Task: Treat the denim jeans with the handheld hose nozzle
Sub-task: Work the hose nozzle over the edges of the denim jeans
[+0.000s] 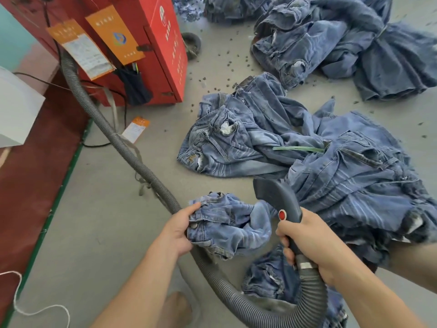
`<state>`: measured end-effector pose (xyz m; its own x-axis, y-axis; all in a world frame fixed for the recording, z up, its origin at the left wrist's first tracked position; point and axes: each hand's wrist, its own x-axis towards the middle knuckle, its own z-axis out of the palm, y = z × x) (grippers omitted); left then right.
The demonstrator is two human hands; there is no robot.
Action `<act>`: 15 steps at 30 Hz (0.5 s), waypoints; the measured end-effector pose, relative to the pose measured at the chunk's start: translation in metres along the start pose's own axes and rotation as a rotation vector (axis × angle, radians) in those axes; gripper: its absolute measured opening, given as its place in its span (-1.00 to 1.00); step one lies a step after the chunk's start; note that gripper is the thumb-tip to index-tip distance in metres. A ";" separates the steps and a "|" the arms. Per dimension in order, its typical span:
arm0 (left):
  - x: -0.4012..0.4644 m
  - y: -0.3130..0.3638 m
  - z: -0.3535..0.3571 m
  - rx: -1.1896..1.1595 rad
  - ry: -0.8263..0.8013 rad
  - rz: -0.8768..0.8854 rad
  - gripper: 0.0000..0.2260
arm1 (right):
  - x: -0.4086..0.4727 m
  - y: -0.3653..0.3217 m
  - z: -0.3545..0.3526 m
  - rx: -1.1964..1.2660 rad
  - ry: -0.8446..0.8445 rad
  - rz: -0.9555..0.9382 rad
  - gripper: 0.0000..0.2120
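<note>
My left hand grips the waistband of a bunched pair of light blue denim jeans, held up off the floor near its metal button. My right hand is wrapped round the handle of a dark grey hose nozzle with a red button; its tip sits just right of the held jeans, above their folds. A grey ribbed hose runs from the nozzle, loops under my arms and leads up to the red machine.
A red cabinet machine with orange tags stands at the upper left. Piles of jeans lie on the grey floor ahead, to the right and at the back. Dark scraps dot the floor. A white cord lies at the lower left.
</note>
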<state>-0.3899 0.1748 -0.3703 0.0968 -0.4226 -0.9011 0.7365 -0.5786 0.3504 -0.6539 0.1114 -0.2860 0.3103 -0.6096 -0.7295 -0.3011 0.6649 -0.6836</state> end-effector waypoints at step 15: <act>0.001 0.000 -0.014 -0.176 -0.110 0.265 -0.68 | 0.039 0.027 0.042 -0.067 -0.156 0.240 -0.91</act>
<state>-0.3805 0.1845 -0.3750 0.2349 -0.6204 -0.7483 0.8004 -0.3133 0.5110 -0.6120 0.1231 -0.3321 0.3561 -0.3614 -0.8617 -0.4395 0.7490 -0.4958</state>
